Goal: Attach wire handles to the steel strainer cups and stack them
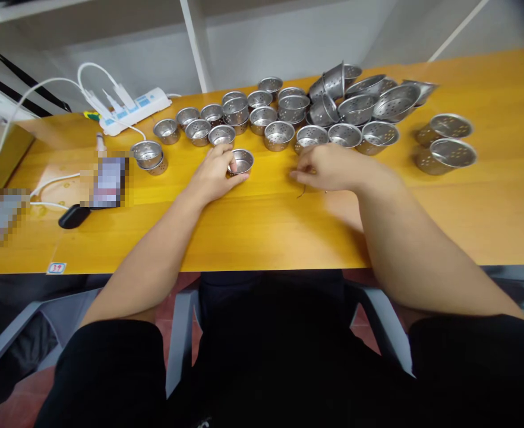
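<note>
My left hand [215, 174] grips the near side of a small perforated metal strainer basket [243, 161], which stands upright on the table. Its thumb lies along the near side, and the other fingers are partly hidden. My right hand [327, 166] is bent downward with fingers curled together, just in front of another strainer basket [312, 137]. A thin dark wire-like piece [303, 192] shows below its fingertips; whether the fingers hold it is unclear. Many more strainer baskets [280, 135] stand behind both hands, some stacked, some tipped over in a pile [355, 107] toward the right.
At the left stand two nested baskets [147, 154], a white power strip [137, 111] with cables, a phone [109, 181] and a black rounded object [74, 216]. Two baskets [447, 156] sit at the right. The yellow table [262, 238] ends at its front edge, before my body.
</note>
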Tool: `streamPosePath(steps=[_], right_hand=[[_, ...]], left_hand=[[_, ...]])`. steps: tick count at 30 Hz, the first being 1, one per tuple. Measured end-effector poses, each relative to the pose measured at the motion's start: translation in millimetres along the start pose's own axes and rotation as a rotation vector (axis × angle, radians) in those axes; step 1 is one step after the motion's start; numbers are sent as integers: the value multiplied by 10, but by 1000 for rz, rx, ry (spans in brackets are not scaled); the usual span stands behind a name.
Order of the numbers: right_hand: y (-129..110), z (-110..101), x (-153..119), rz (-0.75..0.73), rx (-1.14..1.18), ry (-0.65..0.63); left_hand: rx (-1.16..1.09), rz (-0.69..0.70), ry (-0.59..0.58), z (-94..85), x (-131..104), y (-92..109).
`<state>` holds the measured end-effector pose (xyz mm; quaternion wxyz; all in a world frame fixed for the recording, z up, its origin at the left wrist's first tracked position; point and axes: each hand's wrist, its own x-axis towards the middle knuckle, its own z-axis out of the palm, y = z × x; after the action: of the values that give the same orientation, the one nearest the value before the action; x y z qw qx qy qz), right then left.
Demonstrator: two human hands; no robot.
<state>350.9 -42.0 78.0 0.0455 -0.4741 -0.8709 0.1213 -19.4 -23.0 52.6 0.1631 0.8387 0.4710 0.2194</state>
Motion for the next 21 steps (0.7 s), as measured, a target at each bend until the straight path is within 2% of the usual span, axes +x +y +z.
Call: streamPosePath(steps=[5,12,21], right_hand=[[-163,15,49,76,23,12],[-134,34,32,37,87,33],[-127,86,54,44,104,65]], left_hand=[[-23,0,28,1,-9,-24],[-94,12,52,-5,-31,-133],[-223,92,65,142,28,-355]])
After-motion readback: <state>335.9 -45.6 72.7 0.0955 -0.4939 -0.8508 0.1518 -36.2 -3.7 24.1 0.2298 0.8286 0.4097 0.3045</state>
